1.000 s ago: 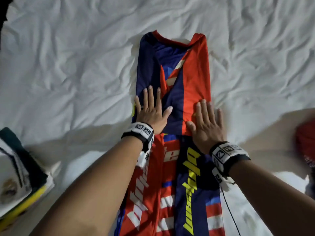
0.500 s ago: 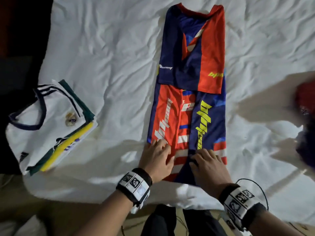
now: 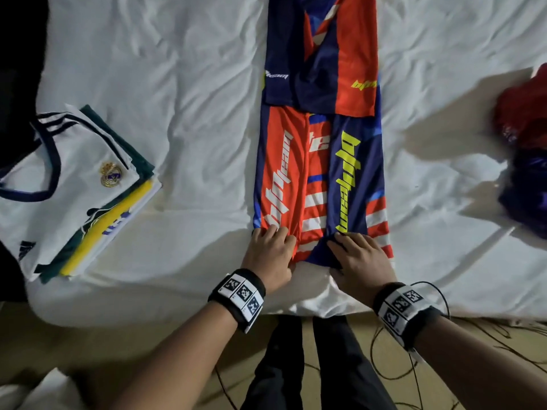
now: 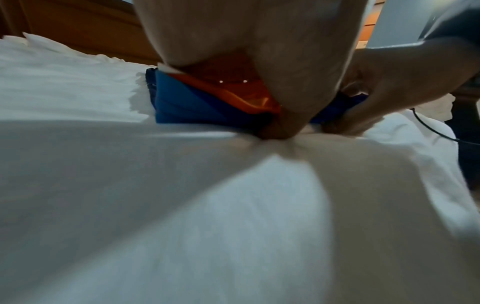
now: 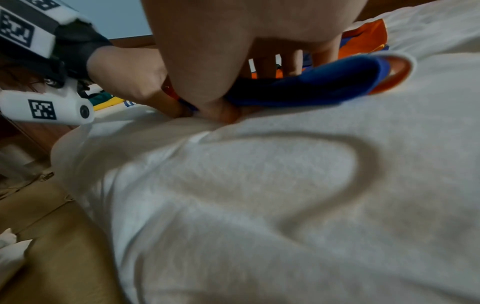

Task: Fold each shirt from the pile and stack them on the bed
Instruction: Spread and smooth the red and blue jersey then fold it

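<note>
A red and navy jersey (image 3: 321, 143) with yellow and white lettering lies lengthwise on the white bed sheet (image 3: 192, 99), its sides and sleeves folded in. My left hand (image 3: 270, 248) grips the near hem at the jersey's left corner, thumb under the cloth. My right hand (image 3: 356, 253) grips the hem at its right side, fingers on top and thumb beneath. In the left wrist view the jersey (image 4: 207, 98) edge bunches under my left hand (image 4: 272, 123). The right wrist view shows the jersey (image 5: 324, 82) hem lifted by my right hand (image 5: 221, 107).
A stack of folded shirts (image 3: 74, 187), a white one with a crest on top, sits at the bed's left. A pile of unfolded red and purple shirts (image 3: 527, 143) lies at the right edge. The bed's near edge, my legs and cables are below.
Both hands slid from the jersey's middle, where they lay flat, down to its near hem and curled onto the cloth. The head view tilted down, bringing the folded stack into sight.
</note>
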Demonstrator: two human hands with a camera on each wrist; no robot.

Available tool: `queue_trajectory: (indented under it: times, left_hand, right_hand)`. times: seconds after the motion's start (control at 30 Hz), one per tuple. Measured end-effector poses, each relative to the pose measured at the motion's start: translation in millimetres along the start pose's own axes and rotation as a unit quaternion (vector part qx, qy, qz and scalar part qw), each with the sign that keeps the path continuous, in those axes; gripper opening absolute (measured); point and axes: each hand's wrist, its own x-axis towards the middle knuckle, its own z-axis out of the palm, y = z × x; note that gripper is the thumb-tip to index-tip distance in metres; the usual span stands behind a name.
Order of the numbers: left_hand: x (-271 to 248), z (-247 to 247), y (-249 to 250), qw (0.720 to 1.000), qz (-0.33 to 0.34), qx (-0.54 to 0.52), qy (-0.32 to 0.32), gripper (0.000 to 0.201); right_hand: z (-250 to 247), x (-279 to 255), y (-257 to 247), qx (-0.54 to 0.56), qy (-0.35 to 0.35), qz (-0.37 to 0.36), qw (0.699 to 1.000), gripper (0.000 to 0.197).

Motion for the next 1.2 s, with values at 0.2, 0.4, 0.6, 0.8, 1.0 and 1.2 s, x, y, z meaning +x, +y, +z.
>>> queue_trajectory:
  times: [0.2, 0.4, 0.6, 0.8, 1.0, 1.2]
  left_hand:
    - [26.3, -25.4, -6.3, 0.999, -0.015, -0.026, -0.010, 0.014]
    - [65.1, -82.2, -32.8, 0.997, -0.032, -0.071, -0.004, 0.008]
    - [137.3, -136.2, -70.2, 0.991, -0.075, -0.099, 0.052, 0.026]
    - [214.4, -150.6, -115.1, 0.944, -0.132, -0.264, 0.148, 0.012]
    - [262.8, -139.2, -142.3, 0.869, -0.169, -0.398, 0.240, 0.024]
    - [293.0, -142.1, -155.4, 0.836, -0.166, -0.433, 0.295, 0.024]
  right_hand:
    - [-13.2, 15.8, -2.1, -0.047, -0.038, 0.051, 0.997, 0.026]
    - [-66.6, 65.5, 13.1, 0.010, -0.076, 0.156, 0.985, 0.024]
    - [-115.8, 143.9, 63.5, 0.023, -0.073, 0.193, 0.978, 0.031]
    - [-128.3, 220.7, 119.5, 0.103, -0.019, 0.225, 0.969, 0.022]
    - [-109.7, 264.1, 157.3, 0.209, 0.095, 0.243, 0.942, 0.038]
    - [-101.8, 293.0, 179.9, 0.335, 0.182, 0.267, 0.885, 0.035]
